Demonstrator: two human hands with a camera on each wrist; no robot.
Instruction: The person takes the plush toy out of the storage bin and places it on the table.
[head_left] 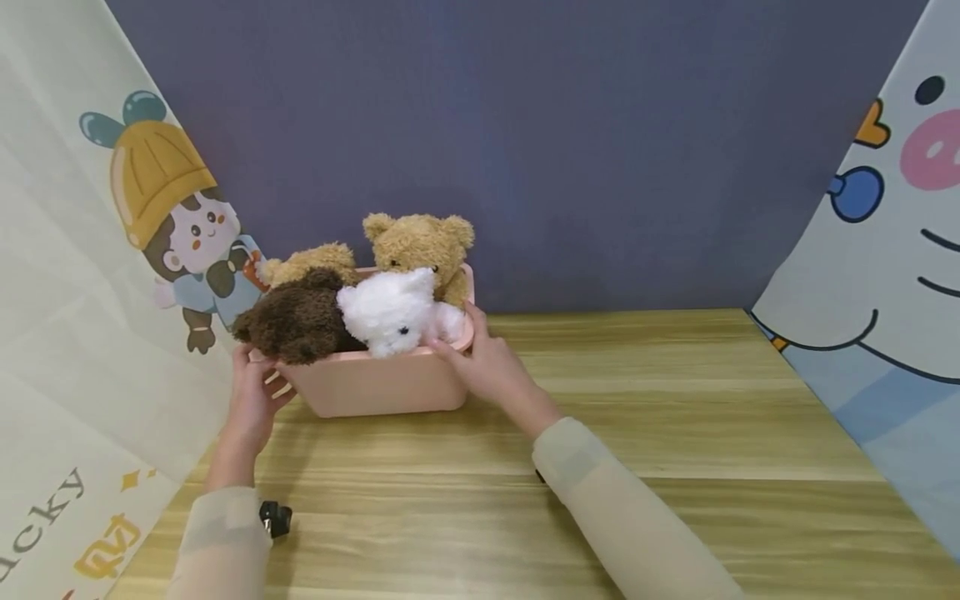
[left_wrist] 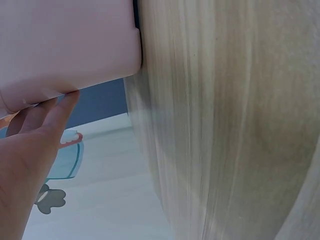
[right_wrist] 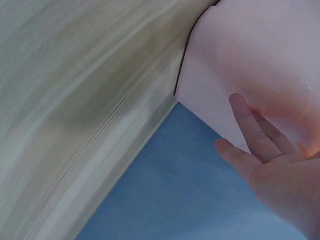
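Observation:
A pink plastic bin (head_left: 382, 385) stands on the wooden table, near the back wall, filled with plush toys. In front lie a dark brown plush toy (head_left: 296, 321) and a white plush toy (head_left: 386, 312). Behind them a tan teddy bear (head_left: 420, 248) rises above the rim, and another tan plush toy (head_left: 318, 262) is partly hidden. My left hand (head_left: 252, 396) holds the bin's left end by the rim, its fingers (left_wrist: 62, 111) against the end wall. At the right end, my right hand (head_left: 491, 367) grips the rim corner, with fingers (right_wrist: 250, 132) spread along the wall below.
The wooden table (head_left: 660, 417) extends to the right and toward me. A dark grey-blue backdrop (head_left: 600, 150) rises behind the bin. White cartoon-printed panels flank it, the left panel (head_left: 75, 333) close to my left hand. A small black device (head_left: 276, 518) sits at my left wrist.

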